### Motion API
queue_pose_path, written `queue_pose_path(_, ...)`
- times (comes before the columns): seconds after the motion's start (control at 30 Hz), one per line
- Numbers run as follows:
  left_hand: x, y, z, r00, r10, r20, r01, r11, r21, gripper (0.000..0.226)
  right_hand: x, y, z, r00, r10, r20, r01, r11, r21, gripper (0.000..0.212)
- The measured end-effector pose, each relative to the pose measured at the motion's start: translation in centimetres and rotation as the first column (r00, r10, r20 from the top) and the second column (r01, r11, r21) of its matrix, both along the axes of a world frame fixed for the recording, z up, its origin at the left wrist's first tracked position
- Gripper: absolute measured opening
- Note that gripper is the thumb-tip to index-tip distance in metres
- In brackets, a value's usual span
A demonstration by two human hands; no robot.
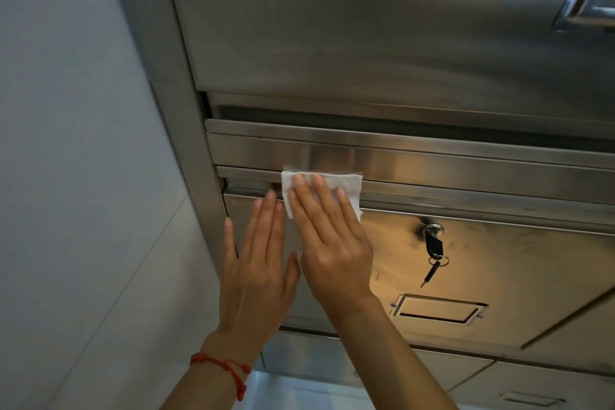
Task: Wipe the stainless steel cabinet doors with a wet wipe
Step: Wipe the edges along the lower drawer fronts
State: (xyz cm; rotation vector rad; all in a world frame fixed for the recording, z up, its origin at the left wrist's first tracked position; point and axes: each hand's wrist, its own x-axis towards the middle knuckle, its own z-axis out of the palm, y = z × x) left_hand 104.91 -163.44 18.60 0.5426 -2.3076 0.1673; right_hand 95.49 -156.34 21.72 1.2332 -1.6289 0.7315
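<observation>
Wet wipe [321, 186] pressed flat on cabinet door [482, 263] under right hand [332, 243].

White, plain wet wipe [321, 190]. Brushed silver-grey cabinet door [499, 263], warm amber glow reflected near the lock. Black key [436, 246] head on a silver ring. Red braided bracelet [223, 368]. Pale grey wall [76, 176] at left.

A steel cabinet door [499, 263] carries a white wipe [332, 181] at its top edge. Two flat hands, left [258, 263] and right [332, 243], press on it near its left edge.
</observation>
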Motion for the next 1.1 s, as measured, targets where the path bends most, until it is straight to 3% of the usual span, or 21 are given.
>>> queue_pose_path(0.43, 0.8, 0.8, 0.2, 1.000, 0.002, -0.016, 0.000, 0.997, 0.077, 0.061, 0.4, 0.5, 0.5, 0.998, 0.064, 0.005, -0.064, 0.998, 0.018, 0.031)
queue_pose_path(0.53, 1.1, 1.1, 0.6, 1.000, 0.001, -0.031, 0.002, 0.994, 0.107, 0.059, 0.4, 1.2, 0.8, 0.996, 0.086, 0.027, -0.086, 0.996, 0.001, 0.039)
queue_pose_path(0.73, 1.4, 2.3, 2.1, 0.998, -0.030, -0.059, 0.039, 0.987, 0.157, 0.055, 0.7, 3.1, 1.6, 0.997, 0.061, 0.053, -0.061, 0.998, 0.008, 0.050)
queue_pose_path(1.1, 2.1, 4.8, 5.5, 0.994, -0.081, -0.070, 0.091, 0.983, 0.160, 0.053, 1.0, 8.2, 3.9, 0.997, -0.065, 0.049, 0.061, 0.996, 0.071, 0.043)
